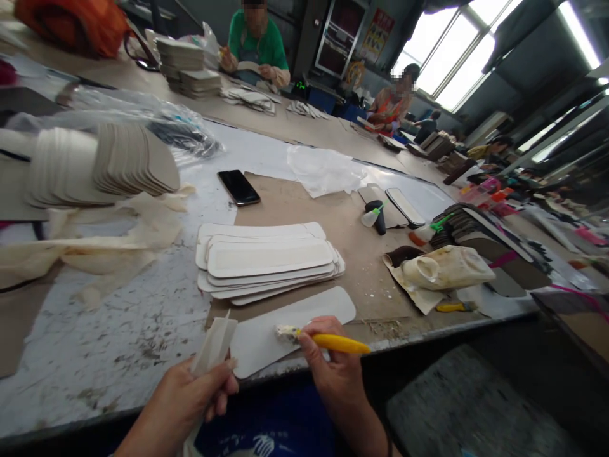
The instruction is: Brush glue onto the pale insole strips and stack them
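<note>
My right hand (330, 358) is closed round a yellow-handled brush (340, 343), its pale, glue-smeared bristles resting on or just over a long white panel with rounded corners (295, 324). That panel lies at the table's front edge. In my left hand (195, 387) is a folded cream strip (216, 343), pinched between thumb and fingers beside the panel's left end; part of it hangs below the hand. Just behind the panel sits a pile of similar white panels (271, 259), the top one with a cream strip along its middle.
A cream-stained plastic container (442, 270) lies at the right, with another yellow-handled brush (454, 307) near it. Behind the pile is a phone (238, 187). Stacked curved pieces (99, 162) and loose cream strips (128, 235) occupy the left. Other people work farther back.
</note>
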{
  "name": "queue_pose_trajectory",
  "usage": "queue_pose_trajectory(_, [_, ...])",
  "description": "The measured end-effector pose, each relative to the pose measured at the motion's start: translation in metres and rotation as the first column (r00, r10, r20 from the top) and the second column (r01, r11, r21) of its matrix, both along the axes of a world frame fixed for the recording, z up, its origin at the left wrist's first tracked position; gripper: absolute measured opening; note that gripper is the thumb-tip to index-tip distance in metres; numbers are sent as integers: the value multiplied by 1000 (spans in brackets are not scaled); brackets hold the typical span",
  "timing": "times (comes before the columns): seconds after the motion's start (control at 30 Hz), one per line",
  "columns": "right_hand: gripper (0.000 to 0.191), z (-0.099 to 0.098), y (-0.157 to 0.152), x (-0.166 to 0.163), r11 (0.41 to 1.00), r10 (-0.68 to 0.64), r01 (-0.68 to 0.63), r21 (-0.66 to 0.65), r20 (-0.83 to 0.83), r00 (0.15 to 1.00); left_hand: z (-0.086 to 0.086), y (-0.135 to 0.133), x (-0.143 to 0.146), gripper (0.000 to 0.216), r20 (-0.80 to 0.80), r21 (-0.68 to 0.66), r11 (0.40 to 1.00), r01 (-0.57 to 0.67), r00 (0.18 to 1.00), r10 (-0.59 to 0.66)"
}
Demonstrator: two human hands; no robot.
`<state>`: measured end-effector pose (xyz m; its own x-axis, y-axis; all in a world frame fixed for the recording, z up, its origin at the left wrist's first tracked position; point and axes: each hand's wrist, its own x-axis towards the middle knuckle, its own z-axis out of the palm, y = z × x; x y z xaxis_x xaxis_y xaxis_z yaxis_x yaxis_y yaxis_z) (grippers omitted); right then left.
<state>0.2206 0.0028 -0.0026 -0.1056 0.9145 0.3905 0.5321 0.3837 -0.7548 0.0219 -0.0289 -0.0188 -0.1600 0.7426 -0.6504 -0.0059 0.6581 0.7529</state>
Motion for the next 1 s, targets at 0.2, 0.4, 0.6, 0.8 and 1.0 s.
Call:
queue_pose_trajectory(0.2, [21, 18, 6, -21, 966, 53, -114, -234, -251, 967, 15, -2, -8, 35, -47, 153, 988, -30, 998, 37])
queue_pose_trajectory(0.4, [23, 22, -2, -67, 779, 149, -382, -498, -445, 883, 27, -6, 2, 34, 16, 243, 969, -33, 999, 30])
queue_pose_trajectory(0.6, [27, 15, -1, -71, 785, 46, -339, -519, -497, 867, 33, -11, 5, 30, 113, 227, 974, -27, 994, 2])
queue_pose_trajectory(0.8, [35, 16, -5, -69, 651, -3, -513, -560, -677, 736, 34, -14, 13, 44, 286, 206, 971, -120, 957, 58])
queue_pose_trajectory(1.0, [37, 12, -8, -64, 631, -195, -473, -615, -716, 671, 44, -8, 29, 45, 284, 171, 961, -218, 945, 163])
